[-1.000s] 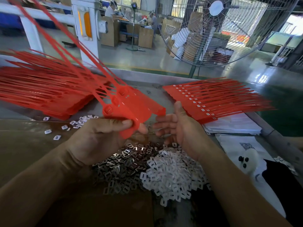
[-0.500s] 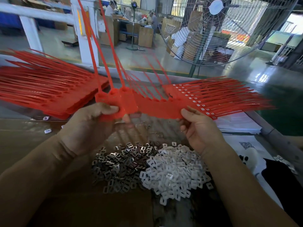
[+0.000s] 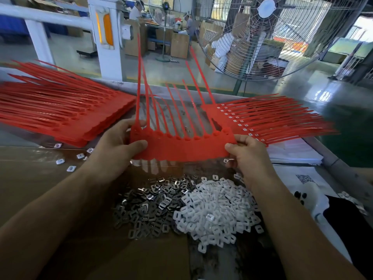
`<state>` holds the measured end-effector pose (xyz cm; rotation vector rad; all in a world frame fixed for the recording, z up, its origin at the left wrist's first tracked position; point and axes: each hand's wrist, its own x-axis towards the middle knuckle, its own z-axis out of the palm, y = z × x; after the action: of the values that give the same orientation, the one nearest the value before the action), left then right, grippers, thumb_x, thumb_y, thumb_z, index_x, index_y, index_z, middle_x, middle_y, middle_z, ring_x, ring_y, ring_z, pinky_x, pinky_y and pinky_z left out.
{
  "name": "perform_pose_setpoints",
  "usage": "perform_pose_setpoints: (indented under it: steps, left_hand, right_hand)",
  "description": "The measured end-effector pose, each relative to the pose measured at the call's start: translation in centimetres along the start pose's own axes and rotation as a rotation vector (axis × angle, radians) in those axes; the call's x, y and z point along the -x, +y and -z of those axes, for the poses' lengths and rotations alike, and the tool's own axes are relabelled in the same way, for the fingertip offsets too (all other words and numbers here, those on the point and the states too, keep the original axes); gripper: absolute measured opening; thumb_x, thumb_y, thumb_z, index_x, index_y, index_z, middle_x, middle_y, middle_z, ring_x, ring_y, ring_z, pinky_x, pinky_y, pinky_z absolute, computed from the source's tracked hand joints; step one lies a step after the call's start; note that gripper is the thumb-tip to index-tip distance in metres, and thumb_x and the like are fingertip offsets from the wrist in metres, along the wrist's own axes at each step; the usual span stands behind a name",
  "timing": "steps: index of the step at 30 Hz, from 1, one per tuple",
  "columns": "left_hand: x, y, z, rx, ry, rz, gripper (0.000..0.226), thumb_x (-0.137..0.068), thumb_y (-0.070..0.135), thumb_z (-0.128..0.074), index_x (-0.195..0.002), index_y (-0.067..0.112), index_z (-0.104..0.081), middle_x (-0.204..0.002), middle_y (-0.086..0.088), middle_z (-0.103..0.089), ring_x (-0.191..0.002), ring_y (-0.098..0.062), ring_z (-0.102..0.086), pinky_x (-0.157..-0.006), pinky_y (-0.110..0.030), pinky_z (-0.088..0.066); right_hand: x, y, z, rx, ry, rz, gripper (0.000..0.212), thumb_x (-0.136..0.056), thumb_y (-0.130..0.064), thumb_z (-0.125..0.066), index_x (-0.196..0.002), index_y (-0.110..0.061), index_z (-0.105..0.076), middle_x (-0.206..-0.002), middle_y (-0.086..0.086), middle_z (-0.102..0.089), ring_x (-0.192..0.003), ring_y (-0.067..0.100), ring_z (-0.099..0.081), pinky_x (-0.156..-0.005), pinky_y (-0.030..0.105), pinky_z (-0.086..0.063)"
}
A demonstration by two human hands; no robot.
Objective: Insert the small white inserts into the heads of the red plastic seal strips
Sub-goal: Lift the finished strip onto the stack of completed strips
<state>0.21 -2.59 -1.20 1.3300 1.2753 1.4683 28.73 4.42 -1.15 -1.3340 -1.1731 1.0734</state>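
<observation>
So the joined row of red seal strips (image 3: 181, 146) is stretched flat between both grips, heads side by side in a band, thin tails fanning up and away. Head sockets on it look open. Just below the grips sits the heap of white inserts (image 3: 216, 209). Left of the grip there's a stack of bare red strips (image 3: 66, 114); right of it, a stack (image 3: 268, 120) with white bits already seated in the heads.
</observation>
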Motion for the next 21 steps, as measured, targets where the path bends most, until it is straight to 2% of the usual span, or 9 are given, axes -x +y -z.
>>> perform_pose_setpoints:
  steps: [3, 6, 10, 13, 17, 19, 21]
  left_hand:
    - [-0.1, 0.4, 0.1, 0.085, -0.032, -0.116, 0.044, -0.092, -0.01, -0.058, -0.124, 0.019, -0.061, -0.099, 0.001, -0.074, -0.091, -0.012, -0.07, -0.076, -0.023, -0.056]
    - [-0.2, 0.7, 0.4, 0.036, -0.036, -0.216, 0.043, -0.091, -0.004, -0.061, -0.126, 0.022, -0.059, -0.093, -0.001, -0.07, -0.078, -0.013, -0.065, -0.063, -0.023, -0.054]
    - [-0.4, 0.6, 0.7, 0.003, 0.023, -0.25, 0.047, -0.094, -0.005, -0.06, -0.136, 0.016, -0.056, -0.111, -0.021, -0.067, -0.071, -0.022, -0.06, -0.054, -0.026, -0.049]
    - [-0.8, 0.2, 0.9, -0.019, 0.046, -0.215, 0.05, -0.094, -0.004, -0.062, -0.138, 0.018, -0.056, -0.106, -0.017, -0.071, -0.065, -0.018, -0.059, -0.052, -0.029, -0.047]
    - [-1.1, -0.9, 1.0, -0.048, 0.092, -0.142, 0.053, -0.091, -0.002, -0.067, -0.138, 0.02, -0.057, -0.084, 0.0, -0.073, -0.06, -0.019, -0.06, -0.05, -0.028, -0.048]
    - [-1.0, -1.2, 1.0, -0.078, 0.091, -0.105, 0.055, -0.09, 0.001, -0.069, -0.139, 0.021, -0.055, -0.089, 0.0, -0.076, -0.066, -0.018, -0.066, -0.05, -0.027, -0.051]
    - [-1.0, -1.3, 1.0, -0.117, 0.078, -0.08, 0.056, -0.09, 0.002, -0.07, -0.139, 0.024, -0.055, -0.096, 0.002, -0.077, -0.076, -0.016, -0.073, -0.057, -0.026, -0.057]
  right_hand:
    - [0.3, -0.8, -0.1, -0.077, 0.035, 0.032, 0.021, -0.092, -0.002, -0.067, -0.102, -0.02, -0.068, -0.08, -0.003, -0.074, -0.051, 0.011, -0.064, -0.047, 0.026, -0.051]
    - [0.6, -1.3, -0.2, -0.15, 0.079, 0.065, 0.018, -0.091, 0.002, -0.066, -0.096, -0.016, -0.068, -0.066, -0.004, -0.071, -0.046, 0.013, -0.06, -0.042, 0.025, -0.049]
    - [0.9, -1.5, -0.2, -0.2, 0.097, 0.049, 0.016, -0.091, 0.001, -0.066, -0.09, -0.015, -0.068, -0.073, 0.007, -0.076, -0.055, 0.025, -0.07, -0.041, 0.026, -0.05]
    - [1.0, -1.5, -0.3, -0.161, 0.077, 0.023, 0.014, -0.093, 0.0, -0.066, -0.091, -0.014, -0.066, -0.075, 0.007, -0.077, -0.06, 0.03, -0.074, -0.041, 0.028, -0.051]
    - [1.1, -1.4, -0.2, -0.126, 0.05, -0.031, 0.011, -0.093, 0.0, -0.066, -0.094, -0.011, -0.066, -0.077, 0.007, -0.078, -0.062, 0.031, -0.075, -0.04, 0.028, -0.051]
    - [1.3, -1.3, -0.1, -0.116, 0.037, -0.049, 0.009, -0.093, 0.0, -0.066, -0.093, -0.009, -0.067, -0.079, 0.007, -0.079, -0.064, 0.033, -0.076, -0.04, 0.029, -0.053]
    - [1.3, -1.1, 0.2, -0.069, 0.026, -0.054, 0.006, -0.093, -0.002, -0.066, -0.095, -0.007, -0.067, -0.081, 0.004, -0.079, -0.066, 0.034, -0.077, -0.041, 0.03, -0.053]
